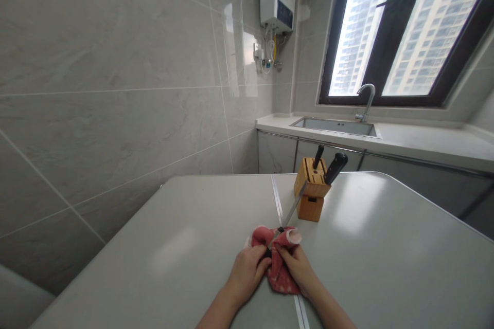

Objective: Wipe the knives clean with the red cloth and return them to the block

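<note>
Low in the middle of the view, my left hand (249,270) is closed around the black handle end of a slim knife (295,204). Its narrow metal blade points up and away, and its tip overlaps the front of the wooden knife block (310,208) in the view. A red cloth (283,272) with pale patches is bunched around the handle, hiding part of it. My right hand (299,267) pinches this cloth from the right side, close against the handle. Two black-handled tools (335,168) stand in the block's slots.
The pale table (200,216) has a metal seam (276,195) running through its middle. Beyond its far edge is a counter (420,136) with a sink (335,126) and a tap (368,100). A tiled wall (116,128) rises on the left.
</note>
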Available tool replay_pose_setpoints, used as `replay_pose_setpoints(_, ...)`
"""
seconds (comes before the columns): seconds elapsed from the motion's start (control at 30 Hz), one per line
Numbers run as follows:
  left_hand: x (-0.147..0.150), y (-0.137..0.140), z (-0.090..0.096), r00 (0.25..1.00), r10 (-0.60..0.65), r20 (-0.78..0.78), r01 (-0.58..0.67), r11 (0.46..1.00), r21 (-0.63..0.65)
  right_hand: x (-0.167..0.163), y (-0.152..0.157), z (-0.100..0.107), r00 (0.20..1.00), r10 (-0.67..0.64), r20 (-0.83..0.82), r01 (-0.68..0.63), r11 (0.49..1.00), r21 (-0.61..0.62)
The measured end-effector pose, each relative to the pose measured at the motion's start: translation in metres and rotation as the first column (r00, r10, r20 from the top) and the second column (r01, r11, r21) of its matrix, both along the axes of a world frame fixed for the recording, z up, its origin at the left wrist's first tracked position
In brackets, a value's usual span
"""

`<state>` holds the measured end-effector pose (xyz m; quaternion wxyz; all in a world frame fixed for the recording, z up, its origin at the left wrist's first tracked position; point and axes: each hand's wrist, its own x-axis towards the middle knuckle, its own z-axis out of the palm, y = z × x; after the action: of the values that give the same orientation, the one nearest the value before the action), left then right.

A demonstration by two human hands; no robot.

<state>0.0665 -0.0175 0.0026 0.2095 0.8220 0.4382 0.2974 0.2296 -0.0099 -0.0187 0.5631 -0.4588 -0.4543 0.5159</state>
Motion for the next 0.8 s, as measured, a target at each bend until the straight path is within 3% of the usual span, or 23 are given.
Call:
replay_pose_setpoints(0.33,0.0001,-0.0013,-0.0011,0.998,0.034,-0.043,-0.033,0.999,0.023,-0.0004,-0.0002,0.0045,1.000,-0.006,0.006,0.006,1.000,0.016)
replay_pose_setpoints(0.8,0.0006,-0.0006,-0.0027,0.997,0.038,0.062,-0.035,0.998,-0.046,0.0004,0.0030,-0.0015,1.000,-0.026,-0.016,0.026,0.999,0.036)
